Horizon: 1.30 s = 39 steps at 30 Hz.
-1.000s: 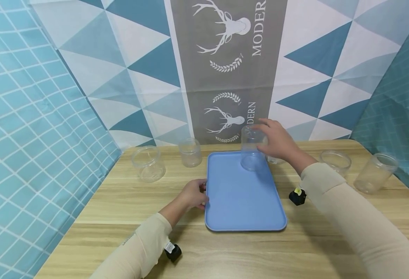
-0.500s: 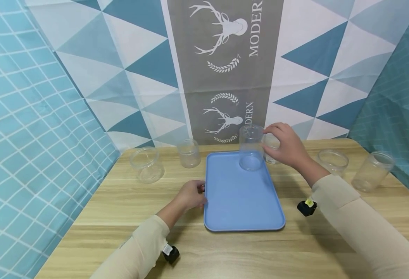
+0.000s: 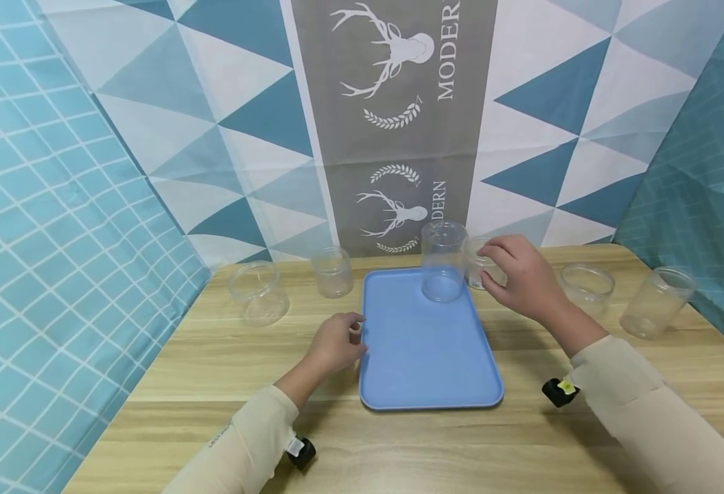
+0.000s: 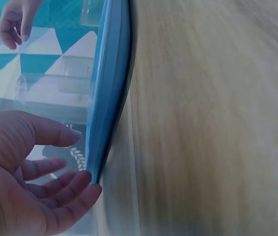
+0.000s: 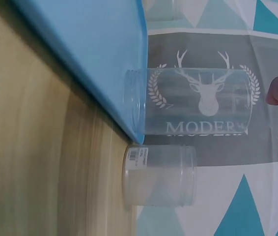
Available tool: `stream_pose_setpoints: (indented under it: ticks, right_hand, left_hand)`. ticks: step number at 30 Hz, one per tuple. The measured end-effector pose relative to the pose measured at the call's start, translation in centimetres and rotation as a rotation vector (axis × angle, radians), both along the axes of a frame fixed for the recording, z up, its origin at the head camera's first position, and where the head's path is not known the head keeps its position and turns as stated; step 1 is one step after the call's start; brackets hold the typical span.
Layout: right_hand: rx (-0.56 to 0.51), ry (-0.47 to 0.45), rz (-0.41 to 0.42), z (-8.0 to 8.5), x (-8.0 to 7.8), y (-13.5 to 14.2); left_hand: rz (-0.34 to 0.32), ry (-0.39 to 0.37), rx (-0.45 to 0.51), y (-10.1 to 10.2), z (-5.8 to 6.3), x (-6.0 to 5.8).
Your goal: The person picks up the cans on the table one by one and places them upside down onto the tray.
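A tall clear plastic jar [image 3: 443, 250] stands on the far right corner of the blue tray [image 3: 426, 357]. Its ringed neck end is down against the tray in the right wrist view. My right hand [image 3: 522, 278] is to the right of it, thumb and fingers loosely bent, holding nothing. Behind that hand, beside the tray, stands a shorter clear jar [image 5: 159, 175] with a white label. My left hand [image 3: 335, 343] is at the tray's left edge. In the left wrist view its fingertips lie against or just by the rim, with the thumb apart from it.
To the left on the wooden table [image 3: 226, 384] stand a wide clear jar [image 3: 259, 295] and a small clear jar [image 3: 333, 274]. On the right are another wide jar [image 3: 587, 288] and a tall jar [image 3: 658, 302]. A patterned cloth backdrop [image 3: 392, 144] rises behind the table.
My right hand has let go of the tall jar and moved right, away from it. The jar stays on the tray. My left hand remains at the tray's left edge.
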State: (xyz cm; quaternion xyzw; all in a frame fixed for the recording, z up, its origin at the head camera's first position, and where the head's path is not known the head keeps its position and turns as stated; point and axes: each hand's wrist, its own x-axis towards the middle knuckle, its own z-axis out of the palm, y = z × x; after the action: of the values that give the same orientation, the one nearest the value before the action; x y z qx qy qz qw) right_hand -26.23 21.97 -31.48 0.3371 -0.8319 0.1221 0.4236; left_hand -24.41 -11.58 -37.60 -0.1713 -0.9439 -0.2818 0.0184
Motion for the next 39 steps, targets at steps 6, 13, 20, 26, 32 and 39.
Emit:
stream_pose_setpoints:
  ticks: [6,13,20,26,32,39]
  right_hand:
    - [0.070,0.038,0.010,0.0,1.1,0.2]
    - [0.084,0.078,0.044,-0.1,1.7,0.9]
    - [0.087,0.097,0.062,0.1,2.2,2.1]
    - [0.066,0.100,0.034,0.2,2.8,3.1]
    - [0.062,0.111,0.014,0.3,3.4,4.0]
    - [0.085,0.066,-0.071,0.5,4.0,5.6]
  left_hand:
    - [-0.081,0.179,-0.060,0.6,0.5,0.8]
    - [-0.131,0.317,-0.083,1.1,0.9,1.3]
    - [-0.149,0.386,-0.039,1.7,1.3,1.5]
    - [-0.179,0.398,-0.004,2.6,1.7,1.7]
    - [-0.259,0.378,0.036,3.5,1.6,2.0]
    - [-0.334,0.360,0.050,4.6,1.7,2.6]
